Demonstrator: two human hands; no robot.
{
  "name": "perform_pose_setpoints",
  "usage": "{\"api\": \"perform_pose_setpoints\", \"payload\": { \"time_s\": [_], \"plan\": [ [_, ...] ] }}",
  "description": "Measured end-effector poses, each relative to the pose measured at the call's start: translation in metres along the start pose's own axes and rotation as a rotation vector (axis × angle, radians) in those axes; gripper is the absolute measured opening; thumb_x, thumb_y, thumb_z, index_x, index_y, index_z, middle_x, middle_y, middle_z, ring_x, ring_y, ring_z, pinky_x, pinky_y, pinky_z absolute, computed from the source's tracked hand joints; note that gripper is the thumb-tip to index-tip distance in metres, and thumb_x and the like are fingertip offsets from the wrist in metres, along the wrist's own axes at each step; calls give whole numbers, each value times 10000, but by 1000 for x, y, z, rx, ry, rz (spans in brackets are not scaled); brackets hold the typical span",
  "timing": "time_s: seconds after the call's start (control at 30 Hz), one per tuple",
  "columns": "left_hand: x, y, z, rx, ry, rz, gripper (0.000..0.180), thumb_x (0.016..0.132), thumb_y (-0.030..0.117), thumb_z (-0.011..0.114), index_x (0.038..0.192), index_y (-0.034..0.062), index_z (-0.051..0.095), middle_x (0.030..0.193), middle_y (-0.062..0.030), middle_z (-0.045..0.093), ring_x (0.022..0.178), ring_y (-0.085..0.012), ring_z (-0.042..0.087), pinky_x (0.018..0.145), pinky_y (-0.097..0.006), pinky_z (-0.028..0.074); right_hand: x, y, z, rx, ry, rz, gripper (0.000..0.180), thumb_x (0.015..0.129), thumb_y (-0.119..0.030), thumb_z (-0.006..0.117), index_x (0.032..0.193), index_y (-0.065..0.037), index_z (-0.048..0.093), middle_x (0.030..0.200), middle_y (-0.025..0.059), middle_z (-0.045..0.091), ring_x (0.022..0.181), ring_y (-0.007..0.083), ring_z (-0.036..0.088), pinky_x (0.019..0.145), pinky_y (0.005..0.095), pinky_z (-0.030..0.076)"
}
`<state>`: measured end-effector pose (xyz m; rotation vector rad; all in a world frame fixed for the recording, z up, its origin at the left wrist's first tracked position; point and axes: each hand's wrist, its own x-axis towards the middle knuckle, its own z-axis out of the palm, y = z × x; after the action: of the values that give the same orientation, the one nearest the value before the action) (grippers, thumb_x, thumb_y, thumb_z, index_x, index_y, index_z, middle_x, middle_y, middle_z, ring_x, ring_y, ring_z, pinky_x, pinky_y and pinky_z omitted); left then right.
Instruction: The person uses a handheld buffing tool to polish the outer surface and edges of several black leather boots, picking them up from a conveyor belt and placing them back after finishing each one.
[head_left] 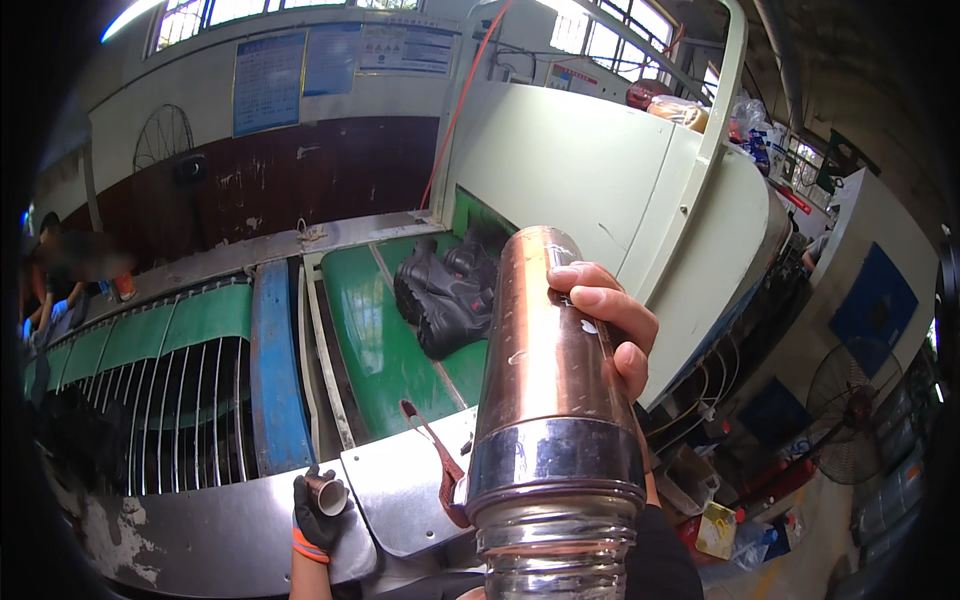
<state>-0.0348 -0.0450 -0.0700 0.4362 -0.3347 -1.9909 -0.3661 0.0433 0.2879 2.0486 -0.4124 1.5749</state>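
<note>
Close in front of me, my right hand (612, 318) is bare and wraps round a copper-coloured drinking bottle (545, 350). The bottle is tipped up, its base pointing away from me. Its shiny collar and clear threaded neck come toward the lower edge, where the mouth is out of sight. A reddish-brown carrying strap (437, 455) hangs from the collar's left side. Lower left, my left hand (318, 510), in a dark glove with an orange cuff, holds a small cup-shaped lid (328, 495). The lid's pale inside faces me, above the metal ledge.
A pair of black boots (445, 295) lies on the green conveyor belt (365, 320) beyond the metal ledge (230, 540). A pale machine housing (570, 160) stands right of it. At far left is a roller section (190, 400) and another person (65, 265). A fan (855, 400) stands at right.
</note>
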Motion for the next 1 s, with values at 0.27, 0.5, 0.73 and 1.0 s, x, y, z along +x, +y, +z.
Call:
{"api": "perform_pose_setpoints", "payload": {
  "time_s": [0.27,0.5,0.73,1.0],
  "plan": [
    [-1,1,-7,57,7,-13,395,965,493,516,1196,180,589,1065,-53,659,855,-252,671,648,-431,569,11,-3,3,253,120,124,373,940,-352,587,1197,-84,606,1197,237,614,1100,342,590,975,471,444],
    [7,-2,-21,-164,-285,-95,429,956,503,503,1131,122,595,950,-32,656,844,-200,649,703,-352,542,26,-7,4,325,138,123,448,911,-378,606,1170,-13,626,1189,244,624,1106,337,582,981,450,436],
    [-4,11,-17,-6,-63,-11,417,971,486,481,1145,124,594,996,-47,660,887,-225,651,744,-387,547,24,-8,4,251,80,170,373,938,-339,595,1224,-100,588,1195,225,611,1065,367,604,935,483,474],
    [-7,12,-10,21,42,20,394,975,469,506,1174,139,586,1032,-53,659,878,-235,659,724,-400,560,-10,-2,16,29,-31,39,555,891,-160,671,1379,-156,407,1225,204,526,1044,390,616,904,510,512]
  ]
}}
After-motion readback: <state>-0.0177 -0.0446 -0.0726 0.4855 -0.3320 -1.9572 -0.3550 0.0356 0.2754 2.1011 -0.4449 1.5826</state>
